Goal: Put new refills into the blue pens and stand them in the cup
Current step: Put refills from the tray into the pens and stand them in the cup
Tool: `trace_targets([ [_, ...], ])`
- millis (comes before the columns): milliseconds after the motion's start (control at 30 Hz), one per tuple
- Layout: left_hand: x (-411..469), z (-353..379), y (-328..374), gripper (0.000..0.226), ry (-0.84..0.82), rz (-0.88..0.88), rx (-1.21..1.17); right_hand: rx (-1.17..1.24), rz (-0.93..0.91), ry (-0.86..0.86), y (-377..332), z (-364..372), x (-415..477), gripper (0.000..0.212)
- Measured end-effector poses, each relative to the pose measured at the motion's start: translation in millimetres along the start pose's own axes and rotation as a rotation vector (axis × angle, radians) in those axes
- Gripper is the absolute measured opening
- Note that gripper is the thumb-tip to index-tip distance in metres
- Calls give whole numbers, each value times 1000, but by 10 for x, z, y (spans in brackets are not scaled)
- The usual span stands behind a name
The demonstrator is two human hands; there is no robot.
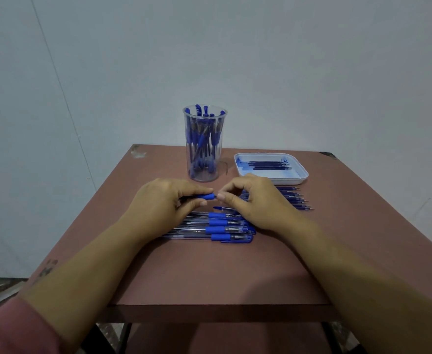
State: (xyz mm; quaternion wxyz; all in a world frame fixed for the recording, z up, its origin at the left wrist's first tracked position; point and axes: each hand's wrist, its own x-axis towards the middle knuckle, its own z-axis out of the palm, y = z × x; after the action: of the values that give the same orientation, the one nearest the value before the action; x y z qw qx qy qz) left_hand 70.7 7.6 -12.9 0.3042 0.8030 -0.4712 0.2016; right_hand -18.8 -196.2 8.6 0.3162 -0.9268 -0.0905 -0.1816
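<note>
My left hand (163, 200) grips a blue pen (206, 196) by its barrel, with the blue rubber grip end sticking out to the right. My right hand (250, 198) pinches at the tip of that same pen, fingers curled. Both hands hover over a row of several blue pens (225, 228) lying flat on the brown table (209, 272). A clear plastic cup (204, 144) at the back holds several blue pens standing upright. A white tray (271, 166) to its right holds several dark refills.
More refills (295, 198) lie loose on the table in front of the tray, partly behind my right hand. The table's near edge runs across at the bottom. A plain pale wall stands behind the table.
</note>
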Motion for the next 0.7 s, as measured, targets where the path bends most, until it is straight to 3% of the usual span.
trace_targets([
  [167,7,-13,3,34,28,39,49,68,23,21,36,18,-11,18],
  [400,15,-9,-16,36,39,45,38,-16,-14,25,27,14,1,11],
  [500,12,-12,-24,37,32,40,14,12,-9,46,43,6,-16,24],
  [700,15,-9,-19,38,29,31,18,-20,-2,30,33,28,9,29],
])
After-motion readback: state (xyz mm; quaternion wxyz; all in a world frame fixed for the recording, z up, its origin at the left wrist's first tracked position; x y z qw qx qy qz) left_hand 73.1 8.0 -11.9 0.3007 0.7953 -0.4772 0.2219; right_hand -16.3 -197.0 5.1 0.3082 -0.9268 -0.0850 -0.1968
